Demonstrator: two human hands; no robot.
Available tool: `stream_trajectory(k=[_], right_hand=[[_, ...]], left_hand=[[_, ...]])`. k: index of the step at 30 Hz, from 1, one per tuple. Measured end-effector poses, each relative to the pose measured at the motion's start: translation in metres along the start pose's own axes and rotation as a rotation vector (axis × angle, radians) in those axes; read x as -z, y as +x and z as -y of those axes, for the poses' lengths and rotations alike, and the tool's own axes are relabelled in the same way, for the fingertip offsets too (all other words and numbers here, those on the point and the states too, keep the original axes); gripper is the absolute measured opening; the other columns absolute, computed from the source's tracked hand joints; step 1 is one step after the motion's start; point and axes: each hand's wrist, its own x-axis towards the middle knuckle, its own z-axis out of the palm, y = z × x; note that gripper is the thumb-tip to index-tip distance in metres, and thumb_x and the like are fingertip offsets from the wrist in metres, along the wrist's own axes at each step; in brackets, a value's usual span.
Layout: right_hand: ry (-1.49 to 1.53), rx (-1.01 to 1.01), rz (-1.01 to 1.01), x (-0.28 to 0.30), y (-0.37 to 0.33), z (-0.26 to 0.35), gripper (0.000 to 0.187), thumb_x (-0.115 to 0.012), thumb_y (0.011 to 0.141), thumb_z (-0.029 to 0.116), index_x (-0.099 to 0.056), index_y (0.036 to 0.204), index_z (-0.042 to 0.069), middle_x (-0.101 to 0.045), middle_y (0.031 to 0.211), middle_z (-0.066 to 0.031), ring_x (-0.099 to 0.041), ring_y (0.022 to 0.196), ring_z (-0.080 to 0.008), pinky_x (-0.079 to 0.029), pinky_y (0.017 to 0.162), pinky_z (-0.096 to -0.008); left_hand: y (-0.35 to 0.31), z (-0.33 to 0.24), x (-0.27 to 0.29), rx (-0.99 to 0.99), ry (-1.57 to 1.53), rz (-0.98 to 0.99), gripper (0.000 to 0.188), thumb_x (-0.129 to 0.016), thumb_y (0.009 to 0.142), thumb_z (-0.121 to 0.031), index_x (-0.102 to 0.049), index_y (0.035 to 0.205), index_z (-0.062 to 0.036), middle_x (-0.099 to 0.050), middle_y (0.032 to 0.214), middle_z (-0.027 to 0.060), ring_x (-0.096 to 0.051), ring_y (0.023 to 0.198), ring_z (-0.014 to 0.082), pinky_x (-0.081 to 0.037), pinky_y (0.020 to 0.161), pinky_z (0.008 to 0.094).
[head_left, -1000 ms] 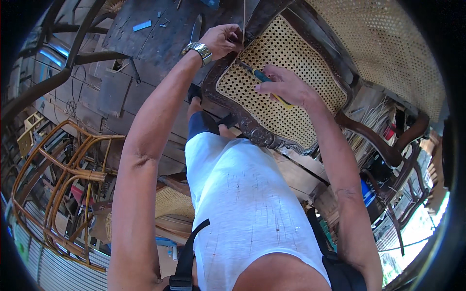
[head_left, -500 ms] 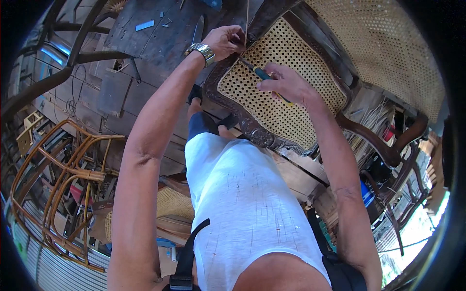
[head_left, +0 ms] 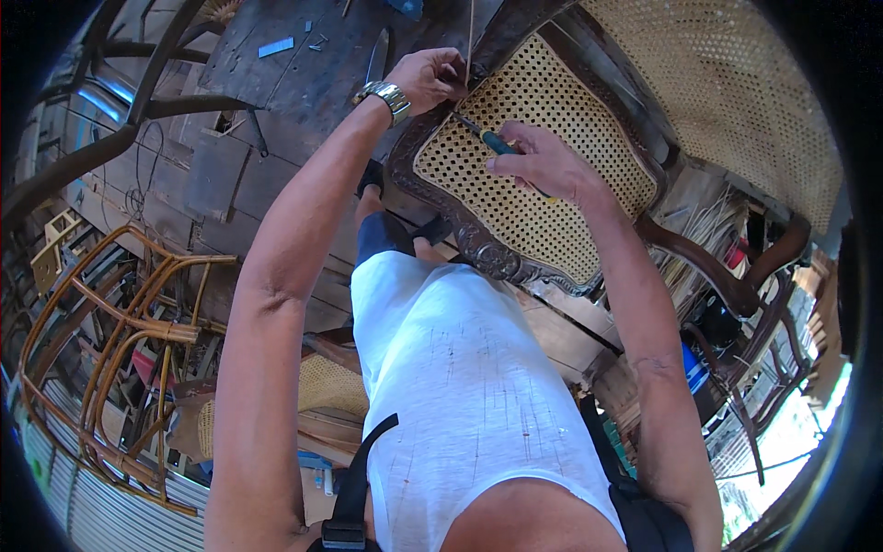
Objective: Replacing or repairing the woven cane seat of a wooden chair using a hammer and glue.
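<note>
Over cane panel [head_left: 552, 101]: tool [head_left: 498, 142], long axis diagonal, tip pointing upper left.

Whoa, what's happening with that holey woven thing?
A person is working with bare hands at the edge of a woven cane panel set in a dark carved wooden frame. The right hand grips a tool with a green and yellow handle, its tip near the panel's edge. The left hand is at the lower end of a thin strip; its exact hold is hard to see.
</note>
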Motion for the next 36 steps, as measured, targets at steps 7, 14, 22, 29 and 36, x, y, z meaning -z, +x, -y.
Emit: stream_trajectory(k=[7,14,22,29,36], right_hand=[[0.067,0.012,0.003,-0.002,0.004,-0.009,0.05,-0.08,0.085,0.035,-0.064,0.118,0.0,-0.067,0.088,-0.0097,-0.065,0.074,-0.015,-0.054,0.066,-0.0299],[-0.04,0.035,-0.022,0.0,0.007,-0.013,0.055,-0.081,0.083,0.038,-0.066,0.12,0.0,-0.067,0.089,-0.0111,-0.065,0.077,-0.018,-0.053,0.069,-0.0321],[-0.128,0.046,-0.065,-0.001,0.001,-0.006,0.053,-0.08,0.081,0.038,-0.068,0.118,0.001,-0.069,0.091,-0.0144,-0.066,0.081,-0.0218,-0.053,0.076,-0.0355],[-0.135,0.025,-0.051,-0.003,0.002,-0.005,0.05,-0.078,0.083,0.036,-0.066,0.116,0.001,-0.068,0.086,-0.013,-0.065,0.076,-0.0188,-0.053,0.07,-0.0344],[-0.051,-0.012,-0.014,-0.002,0.003,-0.004,0.052,-0.079,0.083,0.036,-0.065,0.119,0.002,-0.067,0.085,-0.0125,-0.064,0.072,-0.0173,-0.052,0.065,-0.0331]], left_hand=[[0.001,0.0,0.0,0.002,0.017,-0.005,0.029,-0.084,0.08,-0.002,-0.071,0.105,-0.0095,-0.075,0.093,0.0013,-0.066,0.084,0.0147,-0.055,0.079,0.0322],[0.004,0.002,-0.001,0.058,0.008,0.019,0.025,-0.08,0.085,0.005,-0.069,0.105,-0.0069,-0.071,0.098,-0.0016,-0.065,0.092,0.0111,-0.058,0.087,0.0305],[-0.004,-0.012,0.0,0.027,0.011,-0.006,0.029,-0.084,0.079,-0.002,-0.072,0.104,-0.0098,-0.075,0.094,0.0009,-0.067,0.084,0.0146,-0.055,0.079,0.0317],[-0.007,-0.02,-0.001,0.068,0.133,0.007,0.025,-0.08,0.088,-0.001,-0.071,0.11,-0.0096,-0.074,0.101,0.0006,-0.065,0.093,0.0133,-0.055,0.087,0.0318],[-0.009,-0.025,-0.001,0.049,0.209,-0.011,0.024,-0.082,0.087,-0.006,-0.07,0.107,-0.0093,-0.074,0.097,0.0005,-0.066,0.089,0.0132,-0.054,0.085,0.0315]])
